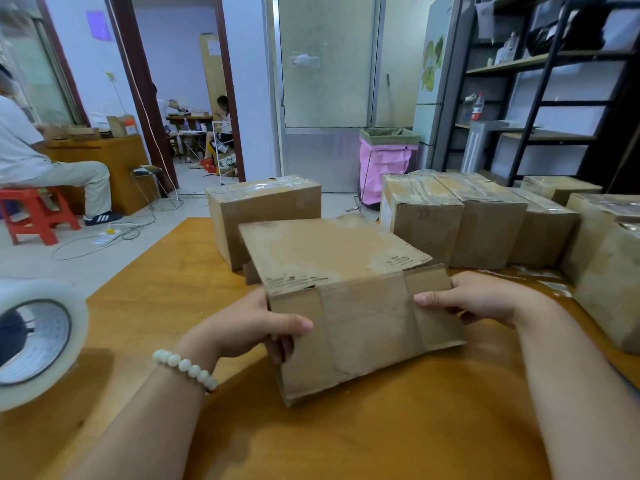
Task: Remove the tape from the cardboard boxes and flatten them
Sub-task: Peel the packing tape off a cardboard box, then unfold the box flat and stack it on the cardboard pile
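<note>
At a wooden table point(145, 289) in a cluttered storeroom: cardboard box point(346, 265) tilted near the front edge, gripped at its left corner by the left hand point(256, 327), pinched at its right end by the right hand point(481, 299); taped boxes point(426, 216) behind, tape roll point(38, 341) far left

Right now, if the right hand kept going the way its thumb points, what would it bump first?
Probably the box itself: the right hand grips its right edge, thumb pointing left across the front. Sliding on, the thumb would meet the wide strip down that face, then likely the left hand.
</note>
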`<action>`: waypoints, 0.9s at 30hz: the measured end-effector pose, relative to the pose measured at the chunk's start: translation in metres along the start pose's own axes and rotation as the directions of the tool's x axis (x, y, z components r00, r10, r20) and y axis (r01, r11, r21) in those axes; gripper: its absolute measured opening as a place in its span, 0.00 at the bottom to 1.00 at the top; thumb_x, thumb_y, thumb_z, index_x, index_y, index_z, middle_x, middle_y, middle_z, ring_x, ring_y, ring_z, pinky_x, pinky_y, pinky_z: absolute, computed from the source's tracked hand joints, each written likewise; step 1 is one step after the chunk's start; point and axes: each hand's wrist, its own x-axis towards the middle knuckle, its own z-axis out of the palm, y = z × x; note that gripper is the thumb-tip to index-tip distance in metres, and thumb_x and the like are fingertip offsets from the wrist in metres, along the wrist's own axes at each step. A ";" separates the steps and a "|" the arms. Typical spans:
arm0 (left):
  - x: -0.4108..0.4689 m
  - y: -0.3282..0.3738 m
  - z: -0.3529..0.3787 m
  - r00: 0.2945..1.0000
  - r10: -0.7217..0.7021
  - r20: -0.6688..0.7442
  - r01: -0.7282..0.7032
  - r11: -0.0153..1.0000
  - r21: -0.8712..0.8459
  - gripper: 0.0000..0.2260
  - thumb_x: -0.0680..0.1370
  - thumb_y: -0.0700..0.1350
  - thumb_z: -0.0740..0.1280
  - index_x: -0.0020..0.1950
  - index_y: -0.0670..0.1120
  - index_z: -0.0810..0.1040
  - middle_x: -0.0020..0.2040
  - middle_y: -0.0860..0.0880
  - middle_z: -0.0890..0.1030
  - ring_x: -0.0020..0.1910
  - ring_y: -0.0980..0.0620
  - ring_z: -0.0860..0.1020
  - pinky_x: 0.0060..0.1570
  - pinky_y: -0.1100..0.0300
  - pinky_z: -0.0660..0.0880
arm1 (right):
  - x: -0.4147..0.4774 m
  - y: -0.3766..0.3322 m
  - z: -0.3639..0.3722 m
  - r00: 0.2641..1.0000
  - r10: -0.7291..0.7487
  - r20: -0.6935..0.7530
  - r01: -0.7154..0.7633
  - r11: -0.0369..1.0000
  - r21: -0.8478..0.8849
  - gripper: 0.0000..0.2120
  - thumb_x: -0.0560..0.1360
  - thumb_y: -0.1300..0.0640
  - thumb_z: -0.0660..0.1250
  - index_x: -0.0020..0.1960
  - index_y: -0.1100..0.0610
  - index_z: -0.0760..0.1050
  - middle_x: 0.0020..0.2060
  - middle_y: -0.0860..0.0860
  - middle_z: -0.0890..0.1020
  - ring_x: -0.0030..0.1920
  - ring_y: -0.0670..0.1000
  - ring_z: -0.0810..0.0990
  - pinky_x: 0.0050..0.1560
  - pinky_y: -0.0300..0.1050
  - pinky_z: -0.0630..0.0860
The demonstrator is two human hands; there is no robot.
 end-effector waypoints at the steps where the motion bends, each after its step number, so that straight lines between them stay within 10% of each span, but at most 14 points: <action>1: -0.001 0.001 -0.002 0.995 -0.003 0.103 0.007 0.999 -0.039 0.30 0.54 0.64 0.81 0.47 0.47 0.81 0.41 0.47 0.84 0.34 0.50 0.83 0.28 0.62 0.77 | 0.001 0.001 0.000 1.000 0.016 -0.004 -0.016 1.000 -0.027 0.16 0.67 0.39 0.69 0.47 0.50 0.76 0.46 0.47 0.81 0.49 0.48 0.78 0.48 0.43 0.75; 6: -0.002 -0.004 -0.016 0.933 0.123 0.338 -0.032 0.965 -0.262 0.22 0.71 0.67 0.68 0.33 0.49 0.81 0.38 0.47 0.85 0.30 0.54 0.82 0.28 0.67 0.76 | 0.002 0.001 -0.001 0.998 0.048 -0.038 -0.052 0.993 -0.103 0.21 0.67 0.35 0.65 0.37 0.53 0.76 0.35 0.47 0.78 0.38 0.49 0.75 0.39 0.41 0.70; 11: -0.005 0.004 -0.020 0.950 0.222 -0.220 -0.306 0.802 -0.512 0.27 0.68 0.63 0.73 0.21 0.47 0.67 0.17 0.50 0.67 0.16 0.56 0.61 0.20 0.67 0.63 | 0.009 0.003 0.002 0.992 0.014 -0.129 -0.031 0.991 -0.131 0.18 0.72 0.39 0.66 0.44 0.55 0.73 0.42 0.47 0.77 0.42 0.46 0.75 0.36 0.40 0.68; 15: 0.011 -0.003 -0.012 0.711 0.311 -0.630 -0.294 0.946 0.136 0.14 0.79 0.50 0.63 0.34 0.50 0.79 0.34 0.53 0.80 0.33 0.57 0.76 0.35 0.65 0.70 | 0.010 0.005 0.004 0.979 -0.025 -0.204 0.003 0.994 -0.108 0.15 0.73 0.48 0.70 0.39 0.58 0.70 0.36 0.46 0.75 0.36 0.45 0.71 0.32 0.39 0.63; 20: 0.027 -0.021 0.001 0.971 0.031 -0.236 0.160 0.646 0.747 0.17 0.81 0.57 0.60 0.69 0.58 0.73 0.72 0.60 0.68 0.70 0.58 0.65 0.72 0.51 0.59 | 0.019 0.001 0.014 0.975 0.039 -0.219 -0.094 0.965 -0.246 0.13 0.71 0.46 0.72 0.41 0.55 0.74 0.45 0.52 0.78 0.42 0.48 0.73 0.41 0.44 0.69; 24: 0.027 -0.014 0.004 0.978 -0.002 -0.210 0.176 0.548 0.817 0.14 0.81 0.59 0.58 0.64 0.62 0.76 0.68 0.62 0.71 0.70 0.60 0.64 0.74 0.42 0.46 | 0.017 -0.010 0.023 0.949 0.048 -0.312 -0.156 0.930 -0.332 0.20 0.73 0.43 0.69 0.59 0.54 0.74 0.58 0.49 0.75 0.59 0.52 0.71 0.55 0.46 0.70; 27: 0.026 -0.009 0.012 0.988 0.106 -0.113 0.035 0.557 0.830 0.13 0.80 0.56 0.61 0.60 0.58 0.80 0.59 0.59 0.77 0.62 0.60 0.71 0.72 0.50 0.57 | 0.017 -0.018 0.035 0.952 0.006 -0.305 -0.136 0.904 -0.405 0.31 0.70 0.34 0.67 0.65 0.52 0.71 0.65 0.53 0.71 0.66 0.55 0.66 0.62 0.47 0.67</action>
